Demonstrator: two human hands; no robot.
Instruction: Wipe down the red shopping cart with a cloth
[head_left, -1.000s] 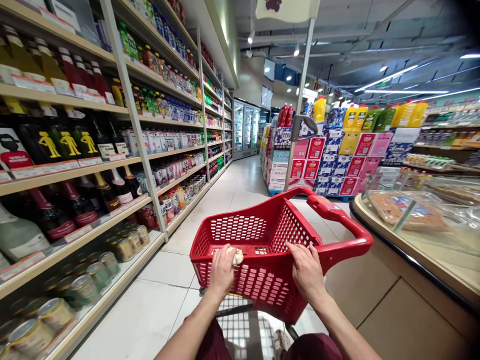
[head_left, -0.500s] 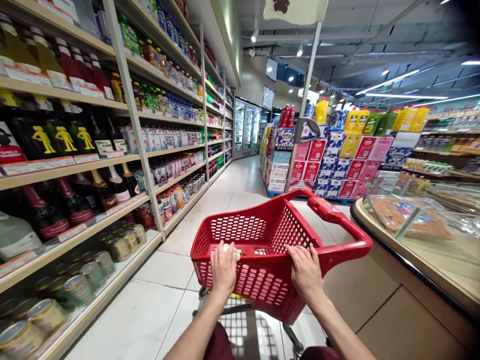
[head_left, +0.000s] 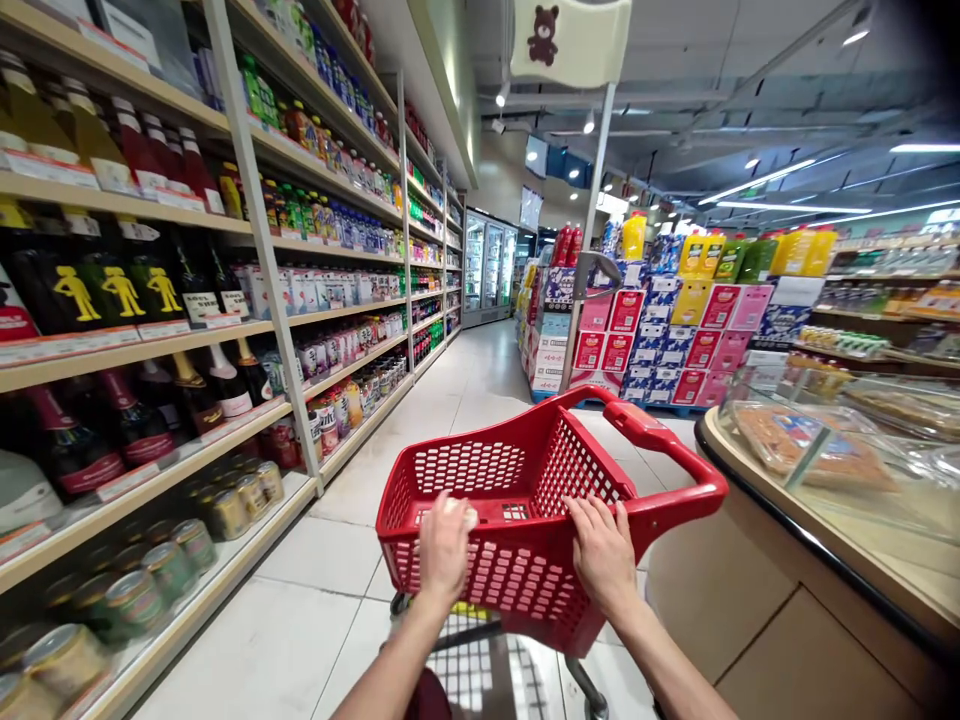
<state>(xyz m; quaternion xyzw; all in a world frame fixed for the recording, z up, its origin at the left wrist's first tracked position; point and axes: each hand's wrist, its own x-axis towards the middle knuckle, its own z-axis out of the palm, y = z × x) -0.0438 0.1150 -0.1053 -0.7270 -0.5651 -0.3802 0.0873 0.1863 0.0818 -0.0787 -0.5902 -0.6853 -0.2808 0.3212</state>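
Left hand (head_left: 444, 550) curled in; right hand (head_left: 601, 545) unmoved along cart rim (head_left: 517, 526)

Compared with half a second earlier: left fingers, then laid flatter across the rim, now bend into a loose fist. Red shopping cart (head_left: 517, 585) sits slightly farther left in view; the bear sign (head_left: 570, 42), previously cut by the top edge, now shows its whole bear.

Pose, nearest first: both bare forearms reach forward from the bottom edge, converging slightly. Left fist stands at the rim's near side, knuckles up, closed about a pale wad (head_left: 470, 518); only its edge shows beside the fist. Right fingers are extended, close together, lightly bent over the rim near its handle end, thumb apart; nothing held visibly, grip firmness cannot be told.

Cart stands upright before the person, handle (head_left: 637, 425) at right. Beyond it at right, a display counter (head_left: 742, 570); at left, drink shelves (head_left: 259, 260). Farther: stacked boxes (head_left: 694, 350). Farthest: glass-door coolers (head_left: 491, 265).
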